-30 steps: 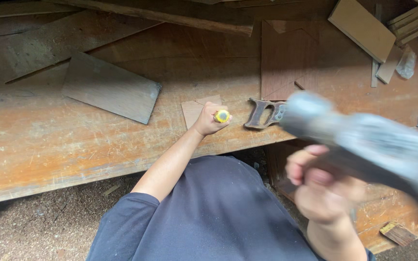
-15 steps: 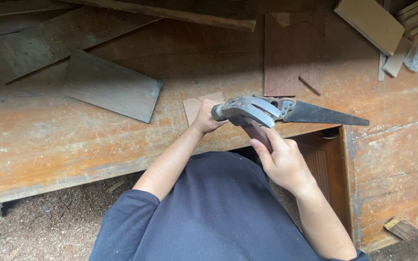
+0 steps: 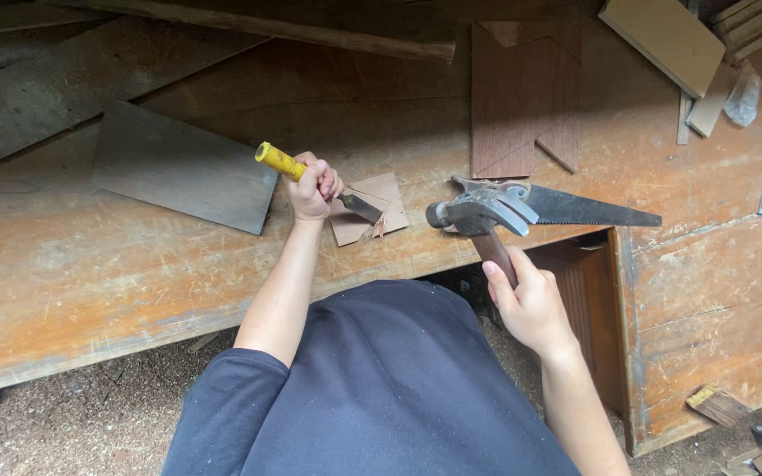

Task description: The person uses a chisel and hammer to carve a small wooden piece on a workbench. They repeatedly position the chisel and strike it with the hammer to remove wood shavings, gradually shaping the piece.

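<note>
Workbench (image 3: pixel 90 273), worn, scratched. Saw (image 3: pixel 588 209) lies flat near its edge. Right hand (image 3: pixel 531 304) wrapped tight round hammer (image 3: pixel 480 216) handle, head above saw. Left hand (image 3: pixel 312 189) fisted round yellow-handled chisel (image 3: pixel 310 179), blade tip on small wood piece (image 3: pixel 379 207).

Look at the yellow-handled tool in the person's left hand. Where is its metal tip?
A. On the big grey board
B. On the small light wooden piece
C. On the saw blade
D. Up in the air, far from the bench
B: the left hand grips the yellow-handled chisel, and its blade slants down onto the small light wooden piece, while the right hand holds the hammer.
</note>
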